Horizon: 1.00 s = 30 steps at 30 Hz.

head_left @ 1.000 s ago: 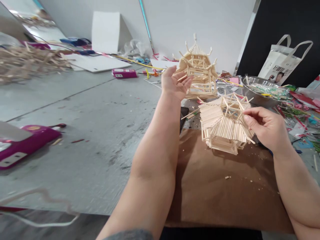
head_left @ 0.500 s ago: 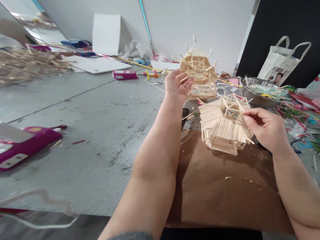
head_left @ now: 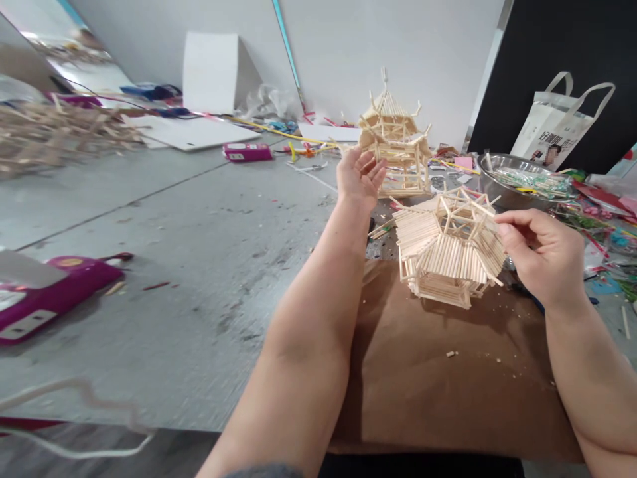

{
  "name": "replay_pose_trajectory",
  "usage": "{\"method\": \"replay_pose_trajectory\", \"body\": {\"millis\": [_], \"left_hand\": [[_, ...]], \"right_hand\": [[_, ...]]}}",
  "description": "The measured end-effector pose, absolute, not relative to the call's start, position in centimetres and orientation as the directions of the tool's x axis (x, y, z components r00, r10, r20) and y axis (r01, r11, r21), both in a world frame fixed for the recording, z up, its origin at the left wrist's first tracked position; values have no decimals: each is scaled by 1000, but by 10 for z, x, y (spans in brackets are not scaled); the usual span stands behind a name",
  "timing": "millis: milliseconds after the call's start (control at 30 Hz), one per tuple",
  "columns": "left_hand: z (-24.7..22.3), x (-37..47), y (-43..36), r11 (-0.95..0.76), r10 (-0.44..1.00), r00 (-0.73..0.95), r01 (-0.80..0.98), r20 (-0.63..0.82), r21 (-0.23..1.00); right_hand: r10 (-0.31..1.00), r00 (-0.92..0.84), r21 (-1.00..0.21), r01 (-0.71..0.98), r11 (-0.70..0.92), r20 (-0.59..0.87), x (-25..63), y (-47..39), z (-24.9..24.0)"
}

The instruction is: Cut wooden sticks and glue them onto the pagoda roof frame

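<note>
A small pavilion model made of thin wooden sticks (head_left: pixel 450 259) stands on brown paper (head_left: pixel 448 392). Its sloping roof panels surround an open frame on top. My right hand (head_left: pixel 545 255) is at the model's upper right, thumb and forefinger pinched on the end of a thin wooden stick (head_left: pixel 484 208). Whether that stick is fixed to the frame I cannot tell. Farther back is a taller stick pagoda (head_left: pixel 398 156) with upturned eaves and a spire. My left hand (head_left: pixel 359 176) is raised at its left side, palm up, fingers loosely spread and holding nothing.
A metal bowl (head_left: pixel 502 186) with wrapped sticks stands right, before a white tote bag (head_left: pixel 542 133). Plastic scraps clutter the right side. Purple power strips (head_left: pixel 60 292) and a loose pile of sticks (head_left: pixel 60 136) lie left. White boards (head_left: pixel 212 73) are at the back.
My right hand has shifted slightly right, away from the pavilion's top frame. My left hand has moved a little right and down, its fingers still spread.
</note>
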<state>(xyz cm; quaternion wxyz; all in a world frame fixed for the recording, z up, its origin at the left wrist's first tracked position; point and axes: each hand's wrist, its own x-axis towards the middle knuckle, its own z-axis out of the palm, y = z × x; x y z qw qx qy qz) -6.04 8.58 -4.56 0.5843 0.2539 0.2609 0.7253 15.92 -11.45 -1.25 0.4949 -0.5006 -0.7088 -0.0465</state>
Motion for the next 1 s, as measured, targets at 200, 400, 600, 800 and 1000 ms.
{"method": "replay_pose_trajectory", "body": {"millis": [200,400,600,800,1000], "left_hand": [[-43,-57,80,-183,977,-206,-716,47,673],[-41,-55,78,-182,973,-227,-693,29,697],[-42,-57,77,-170,975,-223,-690,17,704],[-44,-63,76,-168,972,-234,-687,4,706],[-64,-67,84,-49,966,-226,-641,-127,766]], "right_hand": [[623,47,-467,706,532,781,158,-119,-9],[644,77,-506,692,515,761,158,-117,-10],[667,139,-592,612,524,732,164,-109,-13],[692,132,-630,559,539,710,166,-106,-14],[711,121,-626,591,509,692,164,-111,-10]]}}
